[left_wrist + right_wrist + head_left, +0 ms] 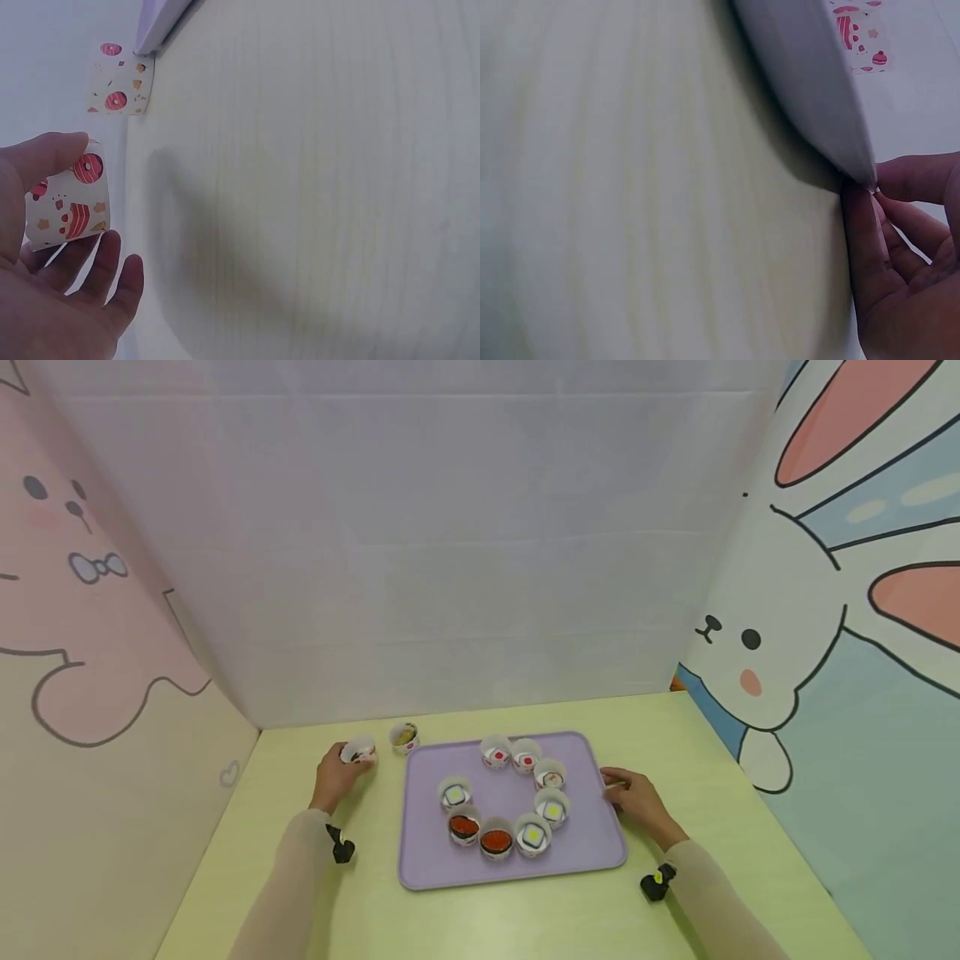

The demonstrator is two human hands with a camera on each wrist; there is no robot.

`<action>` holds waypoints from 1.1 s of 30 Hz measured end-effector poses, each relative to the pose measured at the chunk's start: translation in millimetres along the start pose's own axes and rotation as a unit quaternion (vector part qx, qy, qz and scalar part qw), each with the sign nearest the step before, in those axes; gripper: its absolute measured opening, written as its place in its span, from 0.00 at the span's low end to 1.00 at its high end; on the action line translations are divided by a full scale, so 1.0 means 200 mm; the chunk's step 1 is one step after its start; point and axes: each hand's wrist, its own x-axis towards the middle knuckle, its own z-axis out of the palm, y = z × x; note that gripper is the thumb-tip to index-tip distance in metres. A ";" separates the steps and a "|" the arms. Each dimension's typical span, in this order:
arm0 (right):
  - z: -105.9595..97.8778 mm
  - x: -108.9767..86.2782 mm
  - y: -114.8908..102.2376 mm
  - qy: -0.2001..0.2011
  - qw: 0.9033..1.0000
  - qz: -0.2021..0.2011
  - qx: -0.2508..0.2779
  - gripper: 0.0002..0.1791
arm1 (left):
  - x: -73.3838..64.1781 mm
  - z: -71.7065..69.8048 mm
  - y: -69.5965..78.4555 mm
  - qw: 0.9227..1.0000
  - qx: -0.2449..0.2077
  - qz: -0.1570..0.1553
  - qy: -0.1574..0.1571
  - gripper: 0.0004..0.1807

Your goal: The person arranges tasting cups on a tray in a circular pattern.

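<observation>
At the left of the table, my left hand (337, 774) grips a small white paper cup (359, 750) between thumb and fingers. The left wrist view shows pink doughnut and cake prints on this cup (75, 199); what lies in it is mostly hidden. A second printed cup (405, 737) with a yellowish piece inside stands beside the purple tray (495, 792), near its back left corner. My right hand (636, 797) pinches the tray's right edge, with thumb and fingers on either side of the rim in the right wrist view.
Several cups stand in a ring on the tray. Red-topped cups (496, 840) are at the front, and others hold pieces with yellow squares (533, 836) or red dots (496, 752). A white wall (465, 568) closes the table's back; cartoon-printed panels flank it.
</observation>
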 end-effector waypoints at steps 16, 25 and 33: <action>0.00 0.00 0.01 0.000 1.000 -0.005 -0.013 0.27 | -0.16 0.00 0.22 0.998 0.010 0.061 -0.014 0.39; 0.00 0.00 0.01 -0.002 1.000 -0.003 -0.003 0.27 | -0.21 0.02 0.39 0.994 0.009 0.106 -0.032 0.38; 0.00 0.00 0.01 -0.005 1.000 -0.002 0.000 0.27 | -0.23 0.07 0.51 0.988 0.024 0.141 -0.051 0.39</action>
